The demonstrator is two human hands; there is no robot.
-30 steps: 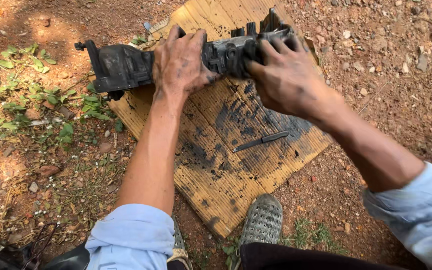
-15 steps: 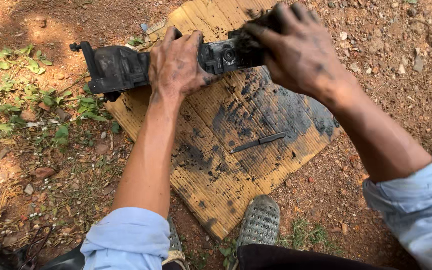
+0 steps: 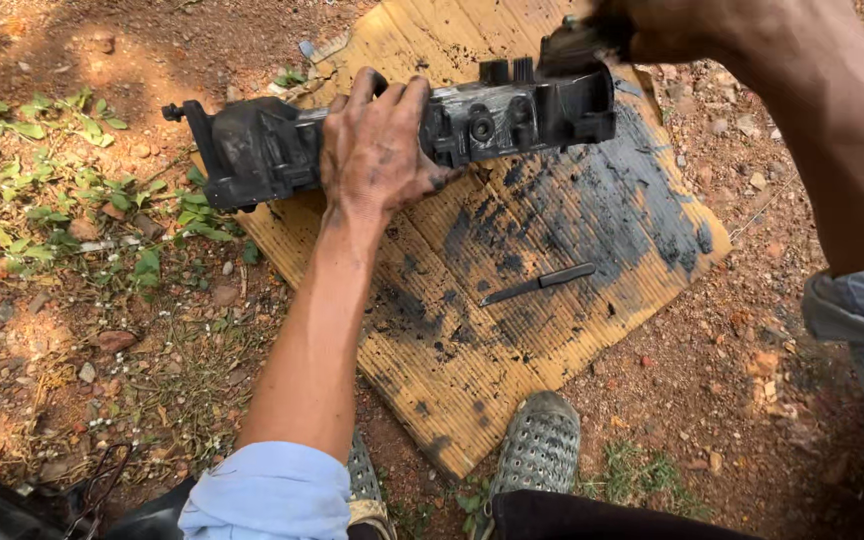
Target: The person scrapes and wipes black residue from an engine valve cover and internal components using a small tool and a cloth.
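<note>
The left hand [image 3: 380,150] lies palm down over the middle of a long, black, greasy engine part [image 3: 402,135], its fingers curled over the far top edge and its thumb pressed on the near face, so it grips the part. The right hand [image 3: 642,25] is up at the top edge of the view, partly cut off; it is closed around the raised right end of the same part, though how its fingers sit cannot be told. Both hands are smeared with dark grease.

The engine part stretches across the far side of a sheet of cardboard [image 3: 512,340] that lies on the ground. Its left end juts past the cardboard's left edge, above a patch of weeds [image 3: 167,215], and its right end sits near the cardboard's far right corner.

The cardboard is stained with black oily patches, heaviest toward its right side. Near its middle, well apart from the part and from both hands, lies a small dark tool [image 3: 539,284], long and thin, pointing toward the right edge.

Just past the cardboard's near corner, a grey perforated shoe [image 3: 537,450] rests on the red, stony soil [image 3: 712,400]. Light blue rolled sleeves [image 3: 267,495] cover both upper arms.
</note>
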